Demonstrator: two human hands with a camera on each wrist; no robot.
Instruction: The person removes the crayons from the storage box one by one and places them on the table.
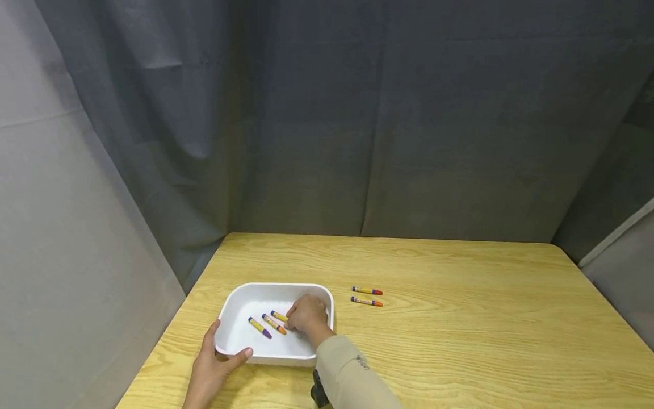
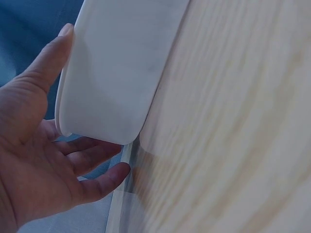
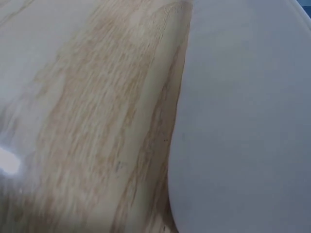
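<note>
Head view: the left hand (image 1: 212,366) grips the near left corner of the white tray (image 1: 240,346) on the bench (image 1: 460,341), thumb over the rim. The right hand (image 1: 306,315) is inside the tray, its curled fingers on a crayon (image 1: 279,316); two crayons (image 1: 268,325) lie beside it. Two more crayons (image 1: 367,296) lie on the bench to the right.

Left wrist view: the fingers (image 2: 90,158) spread around the tray's corner (image 2: 112,82).

Right wrist view: only tray wall (image 3: 243,126) and bench (image 3: 87,121); I cannot tell the fingers' state here.

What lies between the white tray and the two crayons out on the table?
In the head view, only bare wooden table separates the white tray from the two crayons to its right.
</note>
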